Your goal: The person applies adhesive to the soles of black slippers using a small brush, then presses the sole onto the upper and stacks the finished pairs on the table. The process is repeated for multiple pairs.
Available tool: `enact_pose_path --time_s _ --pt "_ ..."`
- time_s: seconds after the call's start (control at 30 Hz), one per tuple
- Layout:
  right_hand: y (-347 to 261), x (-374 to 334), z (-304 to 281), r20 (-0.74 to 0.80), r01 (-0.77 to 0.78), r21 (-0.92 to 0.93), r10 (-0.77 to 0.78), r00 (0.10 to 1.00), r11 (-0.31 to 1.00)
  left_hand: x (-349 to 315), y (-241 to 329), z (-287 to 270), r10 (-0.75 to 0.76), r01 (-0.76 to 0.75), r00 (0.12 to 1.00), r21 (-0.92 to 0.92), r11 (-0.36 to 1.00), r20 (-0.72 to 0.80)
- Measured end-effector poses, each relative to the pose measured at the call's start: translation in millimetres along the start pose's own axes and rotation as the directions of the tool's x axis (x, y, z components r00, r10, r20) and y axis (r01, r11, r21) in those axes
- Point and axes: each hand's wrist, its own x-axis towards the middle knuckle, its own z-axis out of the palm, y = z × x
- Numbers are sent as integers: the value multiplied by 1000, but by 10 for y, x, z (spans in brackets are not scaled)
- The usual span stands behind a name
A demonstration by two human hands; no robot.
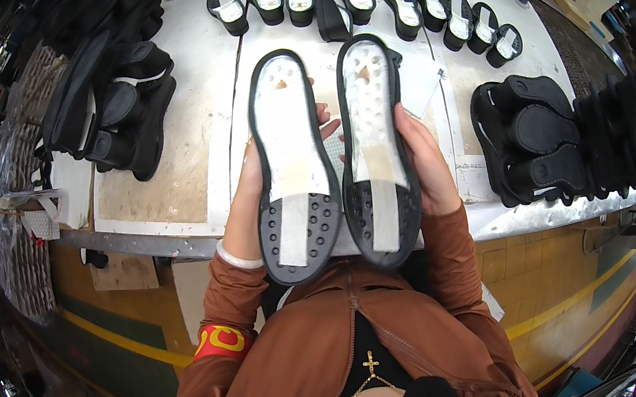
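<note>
Side by side over the table's near edge, I hold two black shoe soles with their inner sides facing up. My left hand point(249, 177) is closed round the left sole point(288, 138), its fingertips showing past the inner edge. The right sole point(370, 131) is gripped at its outer edge by my right hand point(426, 156); most of those fingers are hidden beneath it. White lining covers the upper part of both soles. A pale strip runs down over each black studded end. The right sole's lining shows rows of round dimples.
Across the white table point(197, 70), several lined soles point(300, 0) stand in a row at the back. Black soles are piled at the left point(130, 111) and stacked at the right point(535, 138). A white sheet point(419, 85) lies beyond my right hand.
</note>
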Motion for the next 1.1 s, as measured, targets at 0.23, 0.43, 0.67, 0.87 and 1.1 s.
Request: enact_pose_path --time_s 0.23,0.43,0.67,0.87,1.1 --pt "339 278 -33 -6 -37 138 38 999 990 -46 -12 -452 -42 86 983 -249 965 176" --pt "686 596 147 -64 46 8 -45 997 999 -105 -12 -653 124 -113 990 147 983 -69" --pt "1475 1127 660 -72 176 -595 -270 960 784 -267 332 -1279 186 -179 981 101 979 -61" --pt "1458 1045 692 63 384 -766 -536 842 515 -414 454 -1279 330 -211 901 381 900 -281" --pt "527 739 -280 74 370 -819 -560 825 437 -424 226 -973 387 -129 798 496 859 -462"
